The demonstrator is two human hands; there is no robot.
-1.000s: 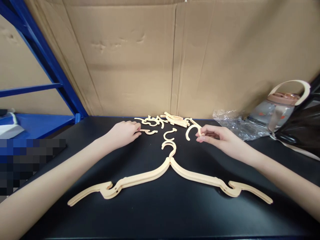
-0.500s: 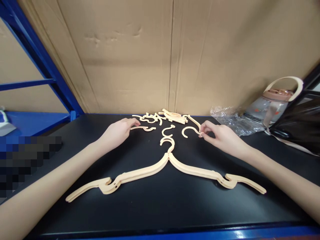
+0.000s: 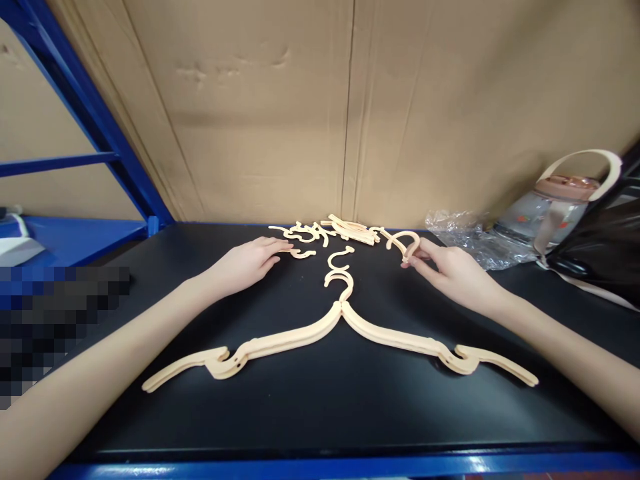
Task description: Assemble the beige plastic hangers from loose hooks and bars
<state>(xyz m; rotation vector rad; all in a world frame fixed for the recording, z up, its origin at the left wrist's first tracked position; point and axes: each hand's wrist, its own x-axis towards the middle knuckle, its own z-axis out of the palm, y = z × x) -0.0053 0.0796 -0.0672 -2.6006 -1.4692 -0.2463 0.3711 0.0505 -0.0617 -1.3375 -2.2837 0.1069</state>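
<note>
A beige folding clothes hanger (image 3: 295, 340) lies spread across the black tabletop, its arms out to both sides and its hook pointing away from me. At the left, my left hand (image 3: 247, 265) has its fingertips and thumb closed about the near end of a hanger arm piece (image 3: 303, 254), partly hidden under the fingers. My right hand (image 3: 447, 267) pinches a curved hanger hook (image 3: 406, 235) by its lower end, raised off the table. A loose S-shaped hook (image 3: 338, 259) rests just beyond the spread hanger's own hook.
Several hanger pieces (image 3: 355, 230) lie heaped at the back, against a cardboard wall (image 3: 260, 120). Clear plastic wrapping (image 3: 463, 233), a handled water bottle (image 3: 550, 207) and a black bag (image 3: 595, 253) stand at the right. A blue metal frame (image 3: 100, 120) rises at the left.
My right hand has lifted the hook from the tabletop and turned it upright. My left hand has shifted slightly right, its fingers now over the end of the arm piece.
</note>
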